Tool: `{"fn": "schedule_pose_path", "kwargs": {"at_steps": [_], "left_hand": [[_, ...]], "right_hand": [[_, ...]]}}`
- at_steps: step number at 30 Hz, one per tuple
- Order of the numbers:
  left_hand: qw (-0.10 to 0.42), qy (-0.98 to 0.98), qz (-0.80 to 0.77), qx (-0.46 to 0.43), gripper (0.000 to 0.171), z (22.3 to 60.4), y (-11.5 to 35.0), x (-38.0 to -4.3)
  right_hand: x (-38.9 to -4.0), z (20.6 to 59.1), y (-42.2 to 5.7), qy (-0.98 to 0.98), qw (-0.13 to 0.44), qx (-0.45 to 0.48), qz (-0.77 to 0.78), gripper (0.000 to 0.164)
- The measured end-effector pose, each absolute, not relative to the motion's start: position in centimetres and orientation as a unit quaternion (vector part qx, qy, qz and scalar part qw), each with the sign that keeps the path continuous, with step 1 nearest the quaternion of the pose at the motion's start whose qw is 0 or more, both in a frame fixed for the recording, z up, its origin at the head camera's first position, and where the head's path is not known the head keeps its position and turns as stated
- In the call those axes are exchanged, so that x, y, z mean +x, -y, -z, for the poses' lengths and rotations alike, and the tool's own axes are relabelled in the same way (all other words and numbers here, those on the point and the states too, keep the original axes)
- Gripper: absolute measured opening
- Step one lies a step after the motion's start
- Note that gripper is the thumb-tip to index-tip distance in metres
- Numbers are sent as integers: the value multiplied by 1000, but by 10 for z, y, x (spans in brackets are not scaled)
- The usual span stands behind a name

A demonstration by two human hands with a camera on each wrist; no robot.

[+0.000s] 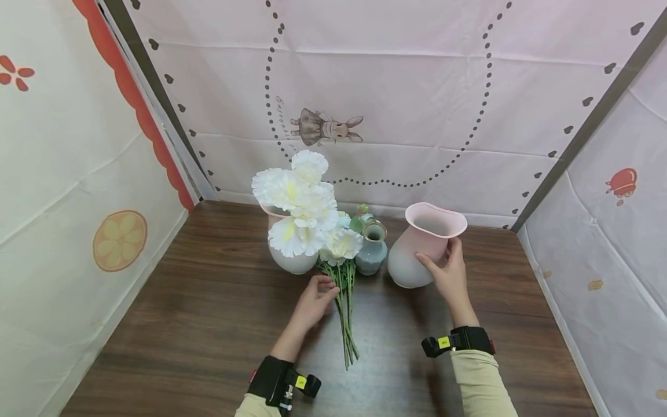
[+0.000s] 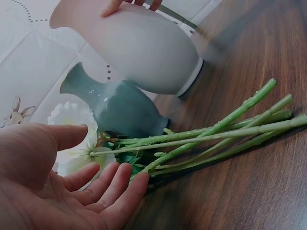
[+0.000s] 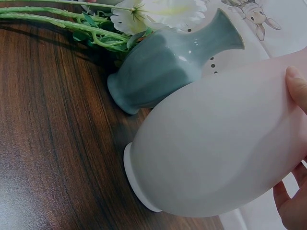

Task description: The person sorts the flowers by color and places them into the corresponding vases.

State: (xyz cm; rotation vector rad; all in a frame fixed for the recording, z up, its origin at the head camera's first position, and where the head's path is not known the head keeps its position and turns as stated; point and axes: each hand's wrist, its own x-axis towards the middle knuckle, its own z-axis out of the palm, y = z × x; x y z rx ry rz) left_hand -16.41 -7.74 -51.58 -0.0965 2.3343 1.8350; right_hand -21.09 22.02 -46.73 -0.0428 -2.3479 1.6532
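Note:
My right hand holds a pink-and-white vase with a wavy rim, thumb on its front and fingers round its right side. Whether the base rests fully on the table, I cannot tell. At the centre, white artificial flowers lie with their green stems toward me. Just left of those stems is my left hand; in the left wrist view its fingers are loosely bent, palm up, by the stems and gripping nothing. A small blue-grey vase stands between the flowers and the pink-and-white vase.
Behind the left hand stands a second pink-and-white vase, partly covered by large white blooms. Small blue flowers with green leaves show beside the blue-grey vase. Printed cloth walls enclose the brown wooden table at the back and sides.

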Motion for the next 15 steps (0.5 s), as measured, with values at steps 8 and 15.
{"fn": "schedule_pose_path", "kwargs": {"at_steps": [8,15], "left_hand": [[108,-761,-639,-40,43,520,72,-165],[117,-758,-640,-45,45,512,68,-161]], "right_hand": [[-210,467,-221,810,128,-15,-572,83],[-209,466,-220,814,131,-7,-566,79]]}}
